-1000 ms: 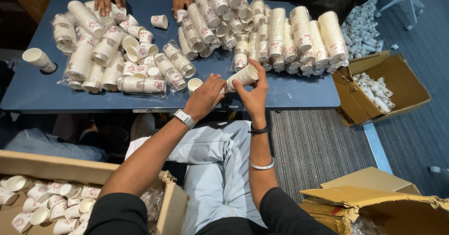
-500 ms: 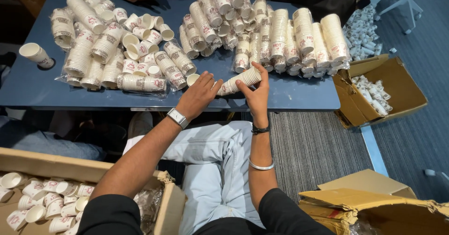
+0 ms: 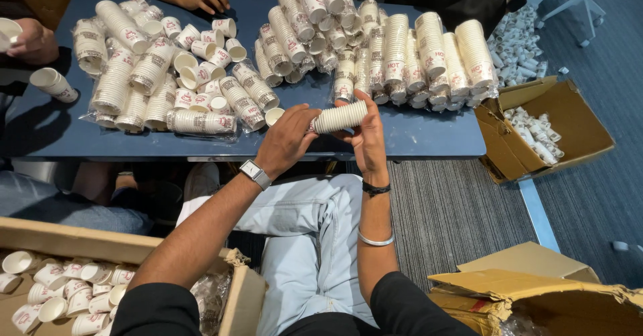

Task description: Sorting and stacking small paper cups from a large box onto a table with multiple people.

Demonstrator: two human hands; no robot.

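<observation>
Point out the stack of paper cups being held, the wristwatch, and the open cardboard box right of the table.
stack of paper cups (image 3: pixel 340 116), head view, middle of the stack's side.
wristwatch (image 3: pixel 254 173), head view, its square face.
open cardboard box (image 3: pixel 581 125), head view, bare right-hand wall.

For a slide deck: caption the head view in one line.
Both hands, left hand and right hand, hold a stack of paper cups sideways over a blue table piled with wrapped cup sleeves.

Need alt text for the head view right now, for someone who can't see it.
A seated person's left hand and right hand hold a stack of nested paper cups sideways over a blue table piled with bagged cup sleeves and loose cups. Open cardboard boxes of cups stand around; other people's hands rest at the far edge.
</observation>
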